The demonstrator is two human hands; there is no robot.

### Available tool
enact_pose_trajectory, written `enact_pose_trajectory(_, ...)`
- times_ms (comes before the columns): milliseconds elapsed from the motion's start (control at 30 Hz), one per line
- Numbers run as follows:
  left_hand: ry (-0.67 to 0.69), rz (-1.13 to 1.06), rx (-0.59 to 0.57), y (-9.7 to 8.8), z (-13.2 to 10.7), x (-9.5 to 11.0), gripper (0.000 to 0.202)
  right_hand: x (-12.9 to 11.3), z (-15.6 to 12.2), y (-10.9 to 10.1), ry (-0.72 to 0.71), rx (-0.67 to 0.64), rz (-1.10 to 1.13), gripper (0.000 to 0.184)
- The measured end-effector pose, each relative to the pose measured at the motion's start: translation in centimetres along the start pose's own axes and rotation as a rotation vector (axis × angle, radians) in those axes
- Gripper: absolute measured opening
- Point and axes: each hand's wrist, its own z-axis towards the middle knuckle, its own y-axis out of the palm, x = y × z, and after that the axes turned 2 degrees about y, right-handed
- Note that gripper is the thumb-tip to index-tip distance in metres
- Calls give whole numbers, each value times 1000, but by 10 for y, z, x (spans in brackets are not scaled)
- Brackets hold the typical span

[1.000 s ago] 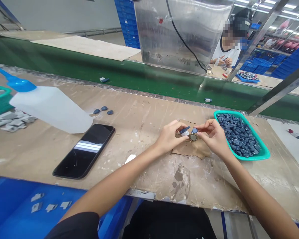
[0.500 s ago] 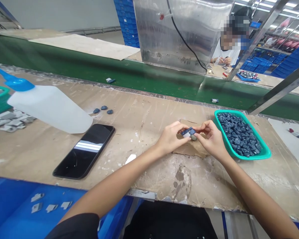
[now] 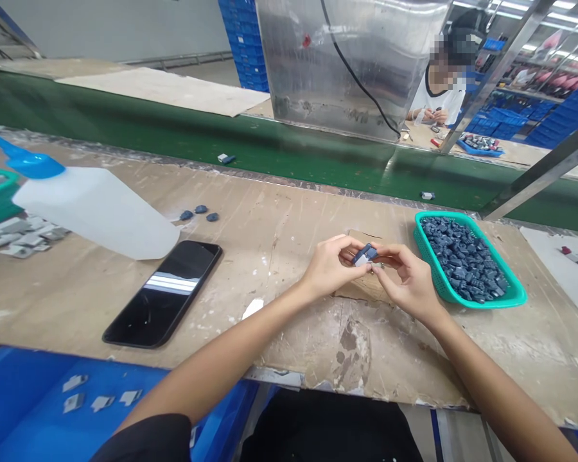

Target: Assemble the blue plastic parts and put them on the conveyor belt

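Between my hands is a small dark blue and white plastic part (image 3: pixel 365 255), tilted above the brown cardboard on the bench. My left hand (image 3: pixel 331 264) pinches it from the left between thumb and fingers. From the other side, the fingers of my right hand (image 3: pixel 408 277) are closed on its right end. The thumb's exact contact is hard to make out. Just right of my right hand stands a green basket (image 3: pixel 517 296) filled with small dark blue plastic pieces (image 3: pixel 462 260).
A white bottle with a blue spout (image 3: pixel 96 208) lies beside a black phone (image 3: pixel 164 295). Loose dark pieces (image 3: pixel 201 209) and white parts (image 3: pixel 24 234) are at left. Behind runs a green conveyor (image 3: pixel 289 160). Below left is a blue bin (image 3: pixel 33 417). A person (image 3: pixel 440 96) works beyond.
My right hand's fingers have shifted and reach further over the small part, which has turned slightly. The parts on the green conveyor have moved to the right.
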Motion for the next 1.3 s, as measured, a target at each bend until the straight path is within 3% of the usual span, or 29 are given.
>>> enact_pose_trajectory(167, 62, 1, -14, -1, -1, 1, 23, -1, 3, -6, 36, 55, 100, 18)
enact_pose_trajectory(333, 134, 17, -19, -1, -2, 1, 24, 1, 8, -11, 71, 27, 181, 9)
enact_pose_trajectory(533, 159, 38, -42, 0, -3, 0, 25, 0, 5, -12, 144, 39, 217, 12)
enact_pose_trajectory(867, 176, 61, -31, -1, -3, 0, 25, -5, 0, -14, 81, 64, 115, 35)
enact_pose_trajectory(1100, 224, 73, -22, -5, -3, 5, 26, 1, 0, -22, 62, -73, 10, 34)
enact_pose_trajectory(1300, 280, 121, -50, -6, -3, 4, 27, -6, 1, -25, -25, -71, -121, 27)
